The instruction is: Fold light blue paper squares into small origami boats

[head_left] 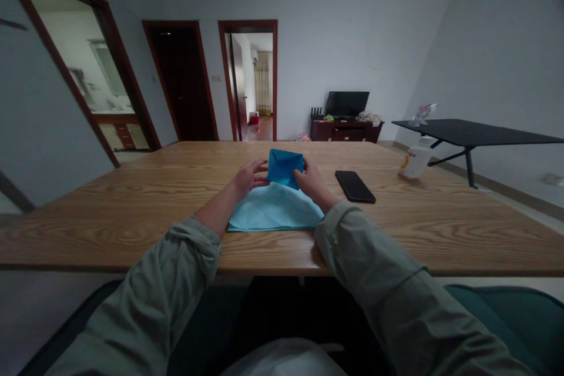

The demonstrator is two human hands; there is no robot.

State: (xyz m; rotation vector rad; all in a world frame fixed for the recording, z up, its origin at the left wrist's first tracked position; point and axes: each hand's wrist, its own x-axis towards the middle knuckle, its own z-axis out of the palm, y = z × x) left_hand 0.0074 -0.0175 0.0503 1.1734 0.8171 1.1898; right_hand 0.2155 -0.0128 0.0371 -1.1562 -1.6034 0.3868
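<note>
A blue sheet of paper [275, 211] lies on the wooden table [132, 205] in front of me, its far part folded up and back into a darker blue flap [284, 165]. My left hand [249, 177] rests at the flap's left edge, fingers curled and touching the paper. On the flap's right side, my right hand [311, 181] pinches its edge with the fingertips. Both forearms wear grey-green sleeves, the left one rolled up.
A black phone [355, 186] lies flat to the right of my right hand. A white bottle [415, 160] stands further right. Beyond are a black side table [476, 132], a TV on a cabinet [347, 104] and several doorways.
</note>
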